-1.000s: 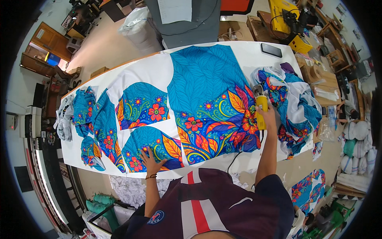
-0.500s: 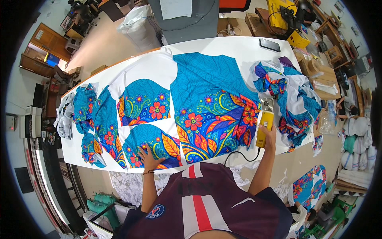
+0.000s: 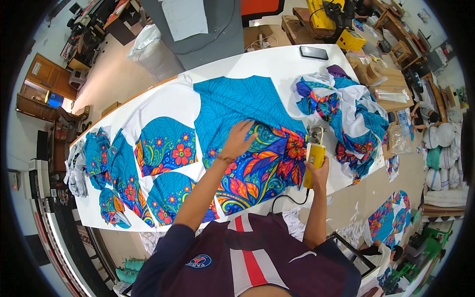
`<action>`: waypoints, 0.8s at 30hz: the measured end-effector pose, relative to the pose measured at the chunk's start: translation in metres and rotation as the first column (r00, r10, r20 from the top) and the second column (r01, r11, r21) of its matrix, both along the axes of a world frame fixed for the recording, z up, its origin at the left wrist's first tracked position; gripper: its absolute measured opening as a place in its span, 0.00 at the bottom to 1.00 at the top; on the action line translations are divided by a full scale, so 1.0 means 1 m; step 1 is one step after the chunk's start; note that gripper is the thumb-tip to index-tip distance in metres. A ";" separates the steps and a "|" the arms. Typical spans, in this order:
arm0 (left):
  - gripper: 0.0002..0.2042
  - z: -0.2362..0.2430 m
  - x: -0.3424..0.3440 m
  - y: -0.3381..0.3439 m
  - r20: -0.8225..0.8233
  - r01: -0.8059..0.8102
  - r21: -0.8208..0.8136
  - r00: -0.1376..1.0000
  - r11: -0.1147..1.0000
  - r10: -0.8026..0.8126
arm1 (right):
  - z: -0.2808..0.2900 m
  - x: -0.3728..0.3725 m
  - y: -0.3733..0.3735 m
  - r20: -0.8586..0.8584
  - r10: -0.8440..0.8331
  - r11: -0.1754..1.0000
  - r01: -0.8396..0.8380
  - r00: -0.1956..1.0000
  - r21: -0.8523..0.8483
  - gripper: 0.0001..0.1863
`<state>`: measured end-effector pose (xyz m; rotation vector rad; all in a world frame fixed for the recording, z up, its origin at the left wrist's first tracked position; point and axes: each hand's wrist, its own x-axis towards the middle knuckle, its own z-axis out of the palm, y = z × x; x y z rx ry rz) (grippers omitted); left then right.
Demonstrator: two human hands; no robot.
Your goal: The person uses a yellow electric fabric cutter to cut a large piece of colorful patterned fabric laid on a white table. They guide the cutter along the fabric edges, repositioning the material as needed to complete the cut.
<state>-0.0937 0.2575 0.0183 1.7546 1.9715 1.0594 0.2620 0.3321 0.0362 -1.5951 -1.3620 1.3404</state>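
A large teal sheet of floral-printed fabric (image 3: pixel 237 104) lies on the white table (image 3: pixel 277 62) in front of me. My left hand (image 3: pixel 239 140) reaches over its middle, fingers close together and gripping the cloth, which rises in a fold beside the fingertips. In my right hand (image 3: pixel 319 174) is a yellow electric fabric cutter (image 3: pixel 315 154), upright at the fabric's right edge, its round metal head pointing away from me. A black cord runs from its near end. Smaller sleeve-shaped printed sections (image 3: pixel 166 143) lie to the left, with white cloth between them.
A crumpled heap of printed cloth (image 3: pixel 361 126) sits right of the cutter. A phone (image 3: pixel 313 52) lies near the far edge. Bunched pieces (image 3: pixel 96 153) cover the table's left end. Beyond stand a grey cabinet (image 3: pixel 213 44) and a white sack (image 3: pixel 153 54). People work at the far right.
My left hand has moved from the near left section up and right onto the large sheet, which now has a raised fold. The cutter stays at the sheet's right edge; the view has shifted.
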 end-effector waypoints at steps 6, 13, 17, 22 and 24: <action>0.36 -0.050 0.006 0.144 -0.183 -0.007 -0.353 0.981 0.935 -0.062 | -0.007 0.005 0.004 0.001 0.042 0.999 -0.042 0.999 -0.004 0.39; 0.56 -0.064 -0.033 0.229 -0.372 -0.165 -0.617 0.923 0.769 -0.100 | -0.014 0.033 -0.008 -0.001 0.038 0.989 -0.038 0.999 -0.143 0.39; 0.56 -0.052 -0.053 0.272 -0.423 -0.228 -0.604 0.904 0.764 -0.064 | -0.018 0.051 -0.026 -0.053 0.000 0.969 -0.013 0.999 -0.245 0.39; 0.50 -0.069 -0.078 0.311 -0.423 -0.251 -0.506 0.906 0.825 0.015 | 0.002 0.051 -0.035 -0.400 -0.093 0.857 -0.131 0.912 -0.498 0.41; 0.47 -0.072 -0.085 0.327 -0.400 -0.252 -0.460 0.915 0.852 0.054 | -0.005 0.049 -0.043 -0.513 -0.076 0.835 -0.226 0.855 -0.501 0.42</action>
